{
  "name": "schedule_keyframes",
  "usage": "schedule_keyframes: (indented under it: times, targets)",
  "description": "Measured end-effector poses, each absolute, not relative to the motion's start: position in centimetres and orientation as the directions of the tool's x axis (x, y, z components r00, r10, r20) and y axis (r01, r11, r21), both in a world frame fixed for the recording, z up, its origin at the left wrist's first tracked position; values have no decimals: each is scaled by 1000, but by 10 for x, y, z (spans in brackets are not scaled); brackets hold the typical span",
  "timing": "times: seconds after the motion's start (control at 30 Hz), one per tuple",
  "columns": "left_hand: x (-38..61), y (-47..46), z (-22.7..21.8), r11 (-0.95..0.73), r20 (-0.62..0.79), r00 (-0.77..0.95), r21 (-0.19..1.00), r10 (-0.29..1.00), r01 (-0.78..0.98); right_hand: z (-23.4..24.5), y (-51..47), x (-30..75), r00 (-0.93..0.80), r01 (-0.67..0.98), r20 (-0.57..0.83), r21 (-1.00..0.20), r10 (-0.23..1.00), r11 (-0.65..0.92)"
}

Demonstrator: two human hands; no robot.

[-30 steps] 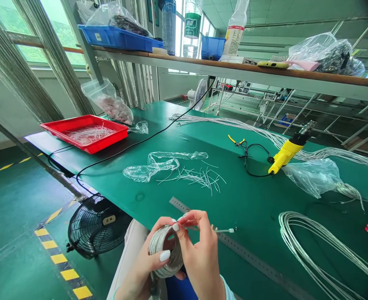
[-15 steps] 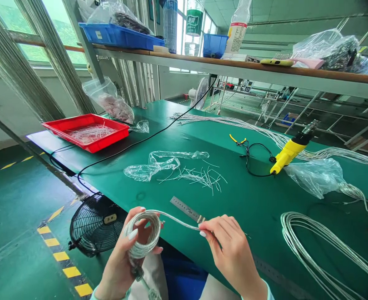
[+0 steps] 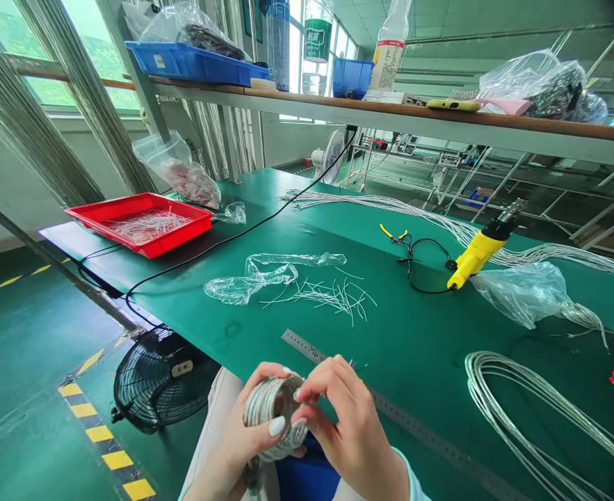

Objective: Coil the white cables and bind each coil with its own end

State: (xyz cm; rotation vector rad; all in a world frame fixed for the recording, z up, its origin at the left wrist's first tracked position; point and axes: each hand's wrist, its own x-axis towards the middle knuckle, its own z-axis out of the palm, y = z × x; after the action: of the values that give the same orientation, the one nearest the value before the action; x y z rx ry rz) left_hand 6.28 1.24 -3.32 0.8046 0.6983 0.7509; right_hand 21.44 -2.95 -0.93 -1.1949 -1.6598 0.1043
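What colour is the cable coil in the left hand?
The cable coil is silvery, clearest in the head view.

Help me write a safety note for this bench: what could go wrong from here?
No tie shows on the cable coil, so it might spring loose if the left hand eases its grip. The yellow heat gun lies beside a clear plastic bag; if the tool is hot, which I cannot tell, it could soften the plastic.

Black fan point(image 3: 163, 386), long blue tray point(image 3: 195, 66)
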Motion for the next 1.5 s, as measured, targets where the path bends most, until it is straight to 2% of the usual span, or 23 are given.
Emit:
schedule_keyframes:
  times: [0.1,0.2,0.3,0.4,0.57,0.77,0.87,0.97,1.13,1.2,1.33,1.5]
  targets:
    - [66,10,-38,516,-241,611,794,754,-322,-16,-26,201,169,603,642,-668,748,436]
    - [65,13,-46,459,-150,627,809,764,-367,-21,-26,190,277,605,602,-715,749,350]
    - [63,15,-51,422,-67,651,810,756,-406,-24,-26,185,396,526,519,-805,758,276]
    - [64,14,-49,434,-65,663,803,745,-409,-24,-25,183,439,434,454,-863,775,260]
    - [67,7,-33,491,-159,660,796,734,-354,-24,-25,190,378,328,385,-906,842,267]
    - [67,5,-18,539,-289,560,766,776,-350,-20,-29,203,208,369,249,-915,946,160]
    - [67,7,-20,527,-285,563,784,775,-328,-17,-29,206,68,357,131,-929,989,99]
    - [65,10,-30,481,-247,578,826,778,-295,-19,-29,203,55,277,43,-960,998,26]
    - [61,18,-41,401,-166,670,891,724,-212,-28,-27,193,169,190,91,-980,981,58]
    - [62,22,-41,351,-146,676,920,722,-176,-29,-27,192,217,219,116,-973,969,67]
    - [65,27,-38,199,-103,622,976,776,-86,-27,-29,198,268,356,89,-934,959,-13]
    - [68,22,-38,60,-109,579,993,808,104,-30,-28,202,245,676,175,-736,954,-39]
